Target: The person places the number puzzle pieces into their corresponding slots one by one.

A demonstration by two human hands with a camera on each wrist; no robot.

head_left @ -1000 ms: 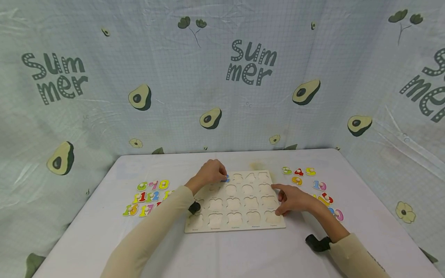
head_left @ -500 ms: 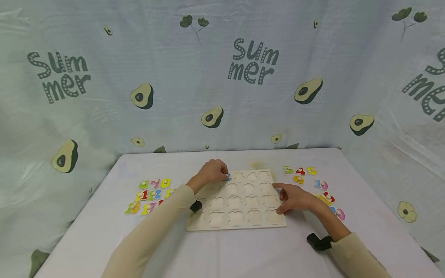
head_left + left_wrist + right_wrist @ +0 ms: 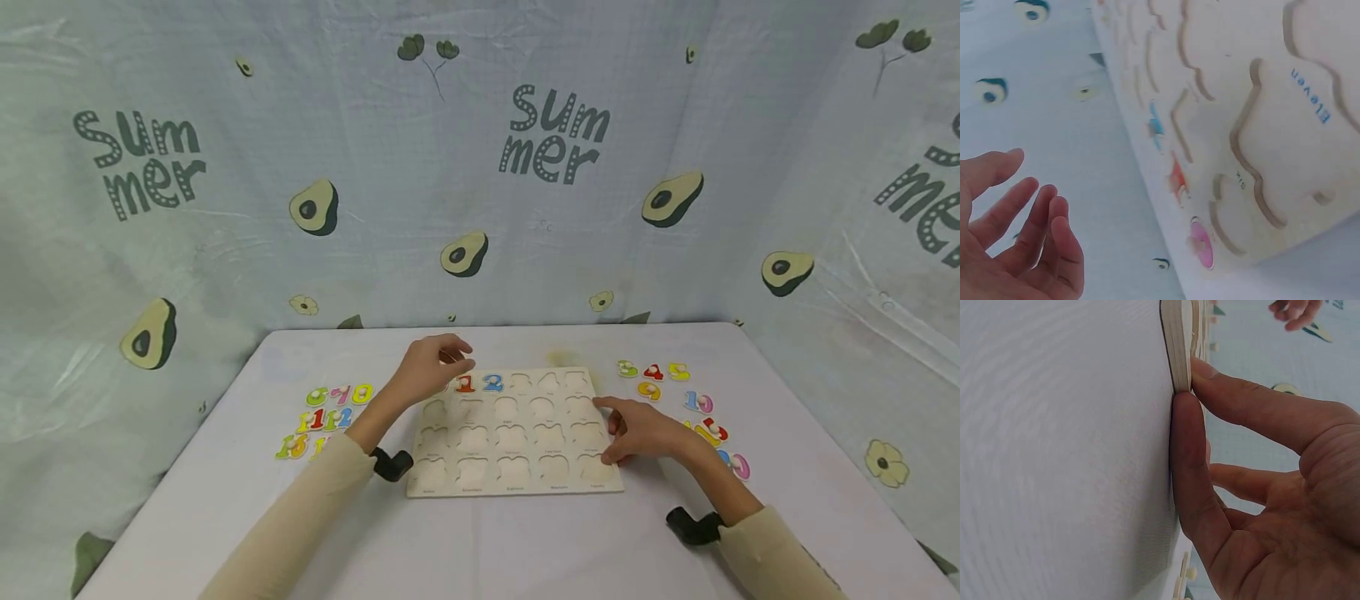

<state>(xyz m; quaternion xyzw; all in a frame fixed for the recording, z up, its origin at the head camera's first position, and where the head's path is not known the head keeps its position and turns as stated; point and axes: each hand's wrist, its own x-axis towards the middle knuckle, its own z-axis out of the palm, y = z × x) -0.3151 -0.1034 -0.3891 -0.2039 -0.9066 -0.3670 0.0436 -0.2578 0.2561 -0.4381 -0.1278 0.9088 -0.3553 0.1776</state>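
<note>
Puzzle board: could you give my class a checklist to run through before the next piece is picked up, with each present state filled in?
1. Left hand free: ok, it holds nothing.
2. Right hand at the right edge of the puzzle board: ok, touching it.
3. Pink piece, red 1 and blue 2 side by side in the far row: ok.
4. Blue 2 fully flush: cannot tell.
5. Recess beside blue 2 unfilled: ok.
6. Green 3 in hand: not ok, on the table.
</note>
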